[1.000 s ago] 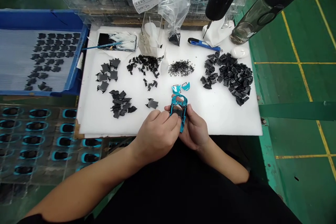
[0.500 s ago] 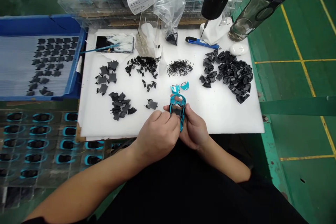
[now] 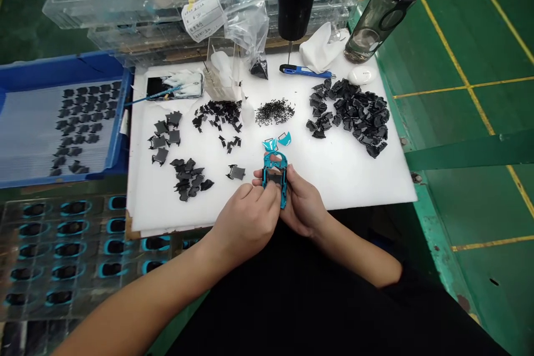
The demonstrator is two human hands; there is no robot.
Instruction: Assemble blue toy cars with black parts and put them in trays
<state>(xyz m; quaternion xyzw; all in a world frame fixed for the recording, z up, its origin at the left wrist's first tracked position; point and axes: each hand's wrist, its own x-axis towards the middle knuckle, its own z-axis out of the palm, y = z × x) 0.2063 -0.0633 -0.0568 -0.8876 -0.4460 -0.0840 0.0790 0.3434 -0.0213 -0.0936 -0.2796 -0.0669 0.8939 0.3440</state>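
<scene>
A turquoise toy car body point(image 3: 276, 159) with a dark part inside is held near the front edge of the white board point(image 3: 334, 178). My right hand point(image 3: 306, 200) is wrapped round its right side and underside. Curled fingers of my left hand point(image 3: 250, 214) press at its lower left, over the dark part; their tips are hidden. Just beyond the body lie two small turquoise pieces point(image 3: 270, 144). One dark grey part point(image 3: 237, 172) sits left of the hands.
Piles of black parts point(image 3: 361, 114), tiny black pins point(image 3: 274, 112) and clips point(image 3: 221, 114) lie on the board. A screwdriver point(image 3: 296, 0) hangs above a blue pen point(image 3: 306, 71). A bottle point(image 3: 375, 22) stands at right, a blue tray point(image 3: 8, 178) at left, clear boxes point(image 3: 67, 5) behind.
The camera view has shifted, so the board and hands appear moved slightly left. Both hands stay on the turquoise body, with the left fingers slightly shifted.
</scene>
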